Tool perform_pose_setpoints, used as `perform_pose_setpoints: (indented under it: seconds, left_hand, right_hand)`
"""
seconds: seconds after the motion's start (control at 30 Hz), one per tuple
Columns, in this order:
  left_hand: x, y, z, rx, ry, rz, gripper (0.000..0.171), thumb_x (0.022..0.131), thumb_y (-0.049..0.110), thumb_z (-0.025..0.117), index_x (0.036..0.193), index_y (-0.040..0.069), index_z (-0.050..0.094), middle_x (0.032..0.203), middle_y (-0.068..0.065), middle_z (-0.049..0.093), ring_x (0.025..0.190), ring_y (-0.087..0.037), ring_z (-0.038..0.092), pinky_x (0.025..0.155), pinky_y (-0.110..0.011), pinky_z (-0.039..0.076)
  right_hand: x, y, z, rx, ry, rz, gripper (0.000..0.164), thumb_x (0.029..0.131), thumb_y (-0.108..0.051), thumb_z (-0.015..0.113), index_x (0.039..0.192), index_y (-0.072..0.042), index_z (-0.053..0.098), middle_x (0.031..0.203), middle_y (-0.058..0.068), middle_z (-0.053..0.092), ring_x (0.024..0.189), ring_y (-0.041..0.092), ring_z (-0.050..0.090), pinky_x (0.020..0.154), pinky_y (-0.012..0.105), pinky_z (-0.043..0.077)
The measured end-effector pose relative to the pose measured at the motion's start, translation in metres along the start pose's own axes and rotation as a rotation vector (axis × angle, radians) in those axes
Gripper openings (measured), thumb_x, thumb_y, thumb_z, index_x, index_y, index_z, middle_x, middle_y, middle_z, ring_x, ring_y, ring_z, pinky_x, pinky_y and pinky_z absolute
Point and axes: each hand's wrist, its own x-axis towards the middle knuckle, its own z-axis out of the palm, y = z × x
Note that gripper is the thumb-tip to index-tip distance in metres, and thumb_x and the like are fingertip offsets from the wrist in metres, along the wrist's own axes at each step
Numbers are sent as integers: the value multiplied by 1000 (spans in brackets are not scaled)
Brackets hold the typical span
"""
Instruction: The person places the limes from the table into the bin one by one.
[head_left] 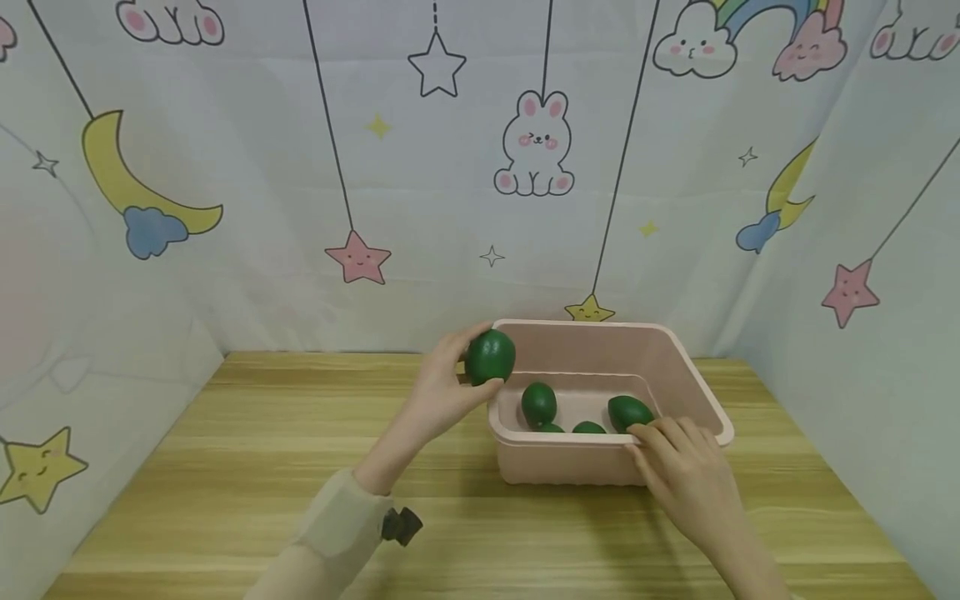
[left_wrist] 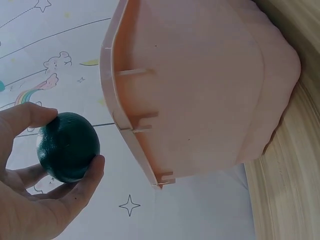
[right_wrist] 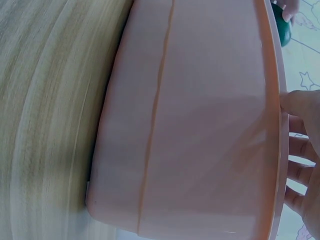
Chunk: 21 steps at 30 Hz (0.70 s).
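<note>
My left hand (head_left: 438,387) grips a dark green avocado (head_left: 491,357) between thumb and fingers, raised beside the left rim of a pink plastic bin (head_left: 577,462). The left wrist view shows the held avocado (left_wrist: 68,147) apart from the bin wall (left_wrist: 200,100). Several more avocados lie inside: one upright at the left (head_left: 539,405), one tilted near the right (head_left: 630,412), others partly hidden by the front wall. At the front right, my right hand (head_left: 693,479) grips the bin's near rim, its thumb (right_wrist: 297,103) outside and fingers hooked over the edge.
The bin stands on a wood-grain table (head_left: 315,442), towards its right rear. A white curtain (head_left: 435,167) printed with stars, moons and rabbits hangs behind the table and along both sides. A dark clip-like piece (head_left: 401,525) sits at the left sleeve.
</note>
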Motion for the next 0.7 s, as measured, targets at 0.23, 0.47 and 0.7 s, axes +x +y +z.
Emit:
perform_pose_setpoints:
  seconds: [0.23,0.47,0.7]
  left_hand:
    - [6,6,7,38,-26,19,71,81,13,76,143,22,45,135,-13,50,114,-29,56,86,-36,57]
    - [11,12,14,24,-66,32,70,81,14,76,143,21,45,135,-12,48,114,-28,55,87,-35,57]
    - [17,18,20,29,-109,57,69,82,16,75,143,20,45,137,-11,48,115,-25,55,86,-33,57]
  right_hand:
    - [0,0,1,8,16,-12,48,102,-42,38,95,-8,70,82,2,62,79,22,55,67,35,40]
    - [0,0,1,1,18,-11,48,102,-43,38,94,-8,70,82,2,62,79,22,55,66,36,40]
    - [0,0,1,-4,4,-4,49,102,-43,37,94,-9,70,81,2,62,79,23,55,66,36,41]
